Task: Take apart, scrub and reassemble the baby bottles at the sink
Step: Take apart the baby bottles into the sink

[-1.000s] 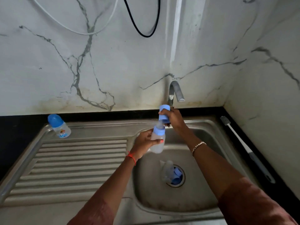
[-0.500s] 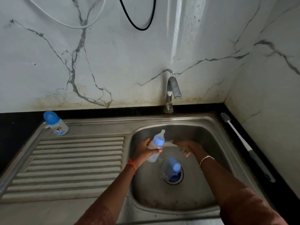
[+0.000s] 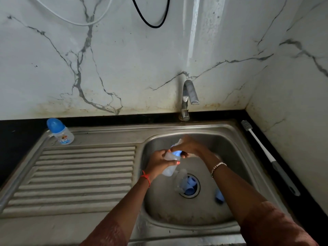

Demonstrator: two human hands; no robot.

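Over the sink basin [image 3: 230,148] my left hand [image 3: 159,161] grips the clear body of a baby bottle [image 3: 170,167], tilted with its top toward the back. My right hand [image 3: 188,147] closes round the bottle's blue collar and teat [image 3: 176,153]. A blue cap [image 3: 219,196] lies on the basin floor by my right forearm. At the drain [image 3: 196,189] lies another clear bottle body [image 3: 180,180] with blue parts [image 3: 190,188]. A capped bottle [image 3: 60,132] stands at the back left of the drainboard.
The tap [image 3: 188,96] rises behind the basin, with no water running. A bottle brush [image 3: 266,155] with a grey handle lies on the black counter at the right. The ribbed drainboard [image 3: 79,174] fills the left side. Marble walls close the back and right.
My right hand pulled the blue cap off the bottle, put it down in the basin, then came back onto the collar. My left hand lowered the bottle deeper into the sink.
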